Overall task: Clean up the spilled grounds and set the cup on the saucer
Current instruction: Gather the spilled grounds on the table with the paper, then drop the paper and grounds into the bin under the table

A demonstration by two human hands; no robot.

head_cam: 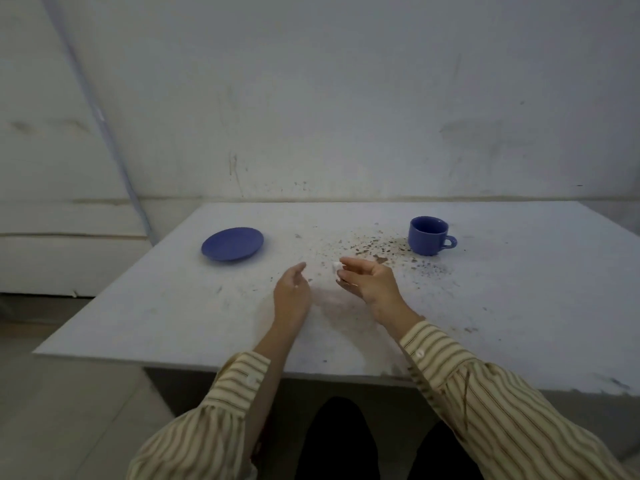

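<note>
A blue cup (428,235) stands upright at the back right of the white table (173,306), its handle pointing right. A blue saucer (232,243) lies bare at the back left. Dark spilled grounds (374,245) are scattered between them, thickest just left of the cup. My right hand (367,284) hovers at the near edge of the grounds, fingers pinched on a small white wad (336,268), probably tissue. My left hand (292,292) is beside it, a little to the left, palm turned inward with fingers apart and nothing in it.
The table's far edge meets a scuffed white wall (346,116). A pale pipe (114,143) runs down the wall at the left. Stray specks (470,330) lie on the near right of the tabletop. My striped sleeves cross the front edge.
</note>
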